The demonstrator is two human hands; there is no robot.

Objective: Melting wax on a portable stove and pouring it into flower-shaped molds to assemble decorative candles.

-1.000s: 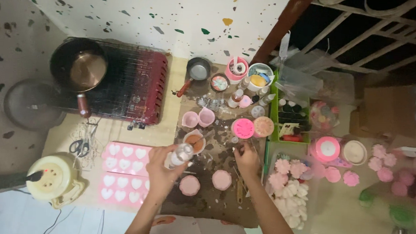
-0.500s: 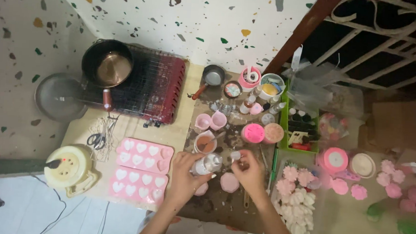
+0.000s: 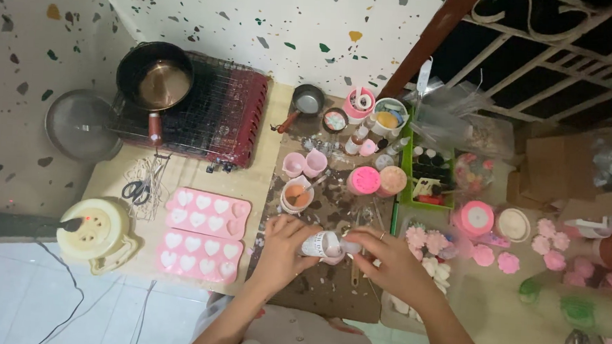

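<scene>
Head view: I look straight down on a stained brown work mat [image 3: 314, 291] crowded with pink craft pieces.
Left hand [image 3: 282, 246]: my fingers are wrapped round a small clear bottle [image 3: 320, 244], which lies tilted on its side above the mat.
Right hand [image 3: 380, 251]: my fingertips pinch the bottle's cap end, the two hands meeting at the bottle.
Just beyond my hands: a white cup with orange contents [image 3: 296, 194] and a stirrer standing in it.
Left of my hands: two pink heart moulds [image 3: 202, 235], lying side by side.
Right of my hands: pink and white flower shapes [image 3: 433, 252].
Far left: scissors [image 3: 136, 192] and a cream cable reel [image 3: 93, 233].
</scene>
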